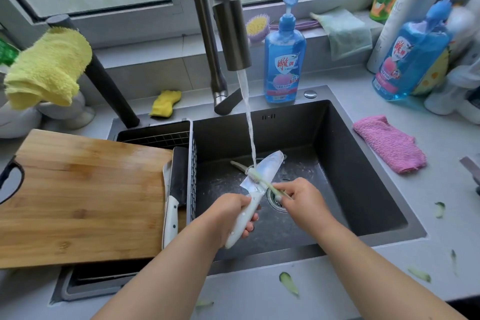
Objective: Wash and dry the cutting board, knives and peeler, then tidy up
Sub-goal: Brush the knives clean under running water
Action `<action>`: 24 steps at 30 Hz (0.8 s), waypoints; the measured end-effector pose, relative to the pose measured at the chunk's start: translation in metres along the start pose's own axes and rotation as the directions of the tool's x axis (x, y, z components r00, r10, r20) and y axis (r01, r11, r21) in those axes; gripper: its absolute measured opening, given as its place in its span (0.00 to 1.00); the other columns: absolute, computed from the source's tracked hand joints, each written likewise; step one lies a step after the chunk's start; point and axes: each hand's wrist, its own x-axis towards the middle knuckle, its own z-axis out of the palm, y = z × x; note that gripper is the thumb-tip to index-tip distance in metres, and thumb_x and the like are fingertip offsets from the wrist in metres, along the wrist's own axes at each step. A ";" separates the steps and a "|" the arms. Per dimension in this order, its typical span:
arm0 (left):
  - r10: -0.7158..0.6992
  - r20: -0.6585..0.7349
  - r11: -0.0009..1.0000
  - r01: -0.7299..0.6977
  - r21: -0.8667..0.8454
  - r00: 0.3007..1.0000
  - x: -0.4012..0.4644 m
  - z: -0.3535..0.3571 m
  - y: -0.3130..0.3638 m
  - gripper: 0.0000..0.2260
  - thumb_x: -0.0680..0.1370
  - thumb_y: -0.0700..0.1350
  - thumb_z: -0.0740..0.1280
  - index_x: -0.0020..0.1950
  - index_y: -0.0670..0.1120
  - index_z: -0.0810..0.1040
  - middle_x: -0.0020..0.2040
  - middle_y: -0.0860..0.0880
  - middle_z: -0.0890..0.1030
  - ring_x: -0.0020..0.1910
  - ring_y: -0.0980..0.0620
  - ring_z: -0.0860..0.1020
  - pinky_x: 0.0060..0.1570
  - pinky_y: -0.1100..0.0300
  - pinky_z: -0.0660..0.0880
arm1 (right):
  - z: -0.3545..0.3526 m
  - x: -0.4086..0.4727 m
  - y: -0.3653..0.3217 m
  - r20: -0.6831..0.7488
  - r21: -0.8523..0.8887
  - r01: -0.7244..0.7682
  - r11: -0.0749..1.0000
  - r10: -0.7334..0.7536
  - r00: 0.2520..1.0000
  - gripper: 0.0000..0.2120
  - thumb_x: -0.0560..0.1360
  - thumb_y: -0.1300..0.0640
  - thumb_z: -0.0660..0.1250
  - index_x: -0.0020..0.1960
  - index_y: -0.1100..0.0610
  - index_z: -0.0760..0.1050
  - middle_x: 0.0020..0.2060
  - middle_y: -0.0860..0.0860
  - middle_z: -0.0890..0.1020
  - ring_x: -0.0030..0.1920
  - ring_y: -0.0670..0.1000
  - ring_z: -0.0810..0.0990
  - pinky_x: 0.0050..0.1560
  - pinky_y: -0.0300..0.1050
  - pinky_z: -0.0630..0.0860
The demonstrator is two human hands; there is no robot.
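Note:
Over the dark sink, my left hand grips the white handle of a knife whose blade points up and away under the running water. My right hand holds a thin pale-green brush, its bristled head lying on the blade. The wooden cutting board rests across the sink's left side. A second white-handled knife with a dark blade lies along the board's right edge, against the black rack. A slim greenish tool, perhaps the peeler, lies on the sink floor behind the blade.
The tap runs in the middle. Two blue soap bottles stand behind the sink. A pink cloth lies on the right counter, a yellow sponge behind the sink, a yellow towel hangs at left. Green peel scraps dot the front counter.

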 end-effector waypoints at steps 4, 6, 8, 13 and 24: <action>-0.010 0.003 1.000 0.010 0.009 1.000 0.001 0.000 0.001 0.14 0.83 0.47 0.53 0.53 0.39 0.75 0.31 0.47 0.73 0.25 0.52 0.69 0.24 0.65 0.65 | -0.011 0.008 0.006 0.034 -0.033 -0.042 0.999 0.044 0.998 0.12 0.76 0.56 0.68 0.58 0.48 0.81 0.41 0.46 0.71 0.40 0.45 0.72 0.37 0.37 0.66; -0.013 0.008 1.000 0.013 0.021 1.000 0.001 0.000 0.002 0.14 0.83 0.47 0.53 0.52 0.40 0.75 0.31 0.47 0.73 0.25 0.52 0.69 0.25 0.65 0.64 | -0.012 0.007 0.002 0.135 -0.023 -0.001 1.000 0.005 0.991 0.11 0.75 0.55 0.68 0.56 0.47 0.82 0.41 0.48 0.73 0.36 0.45 0.71 0.32 0.35 0.65; -0.013 0.020 0.999 0.012 0.029 1.000 0.000 0.002 0.003 0.14 0.83 0.46 0.53 0.52 0.40 0.75 0.31 0.47 0.72 0.26 0.52 0.68 0.26 0.64 0.64 | -0.012 0.009 0.002 0.098 -0.059 0.014 0.998 -0.008 0.995 0.11 0.76 0.55 0.68 0.57 0.48 0.81 0.43 0.49 0.74 0.40 0.47 0.73 0.34 0.36 0.67; -0.003 0.021 0.999 0.002 0.039 1.000 0.001 0.002 0.005 0.14 0.83 0.46 0.53 0.52 0.40 0.75 0.31 0.47 0.73 0.26 0.52 0.68 0.25 0.64 0.64 | -0.018 0.012 0.005 0.140 -0.001 0.005 1.000 -0.005 0.990 0.10 0.75 0.55 0.68 0.56 0.47 0.82 0.40 0.49 0.74 0.35 0.45 0.72 0.33 0.38 0.67; 0.017 0.022 0.997 -0.019 0.076 1.000 0.005 -0.001 0.005 0.14 0.82 0.45 0.54 0.53 0.39 0.76 0.31 0.47 0.73 0.25 0.52 0.69 0.26 0.63 0.64 | -0.015 0.010 0.009 0.081 0.006 -0.013 1.000 0.013 0.997 0.12 0.75 0.58 0.68 0.57 0.48 0.82 0.35 0.47 0.74 0.37 0.48 0.74 0.38 0.43 0.72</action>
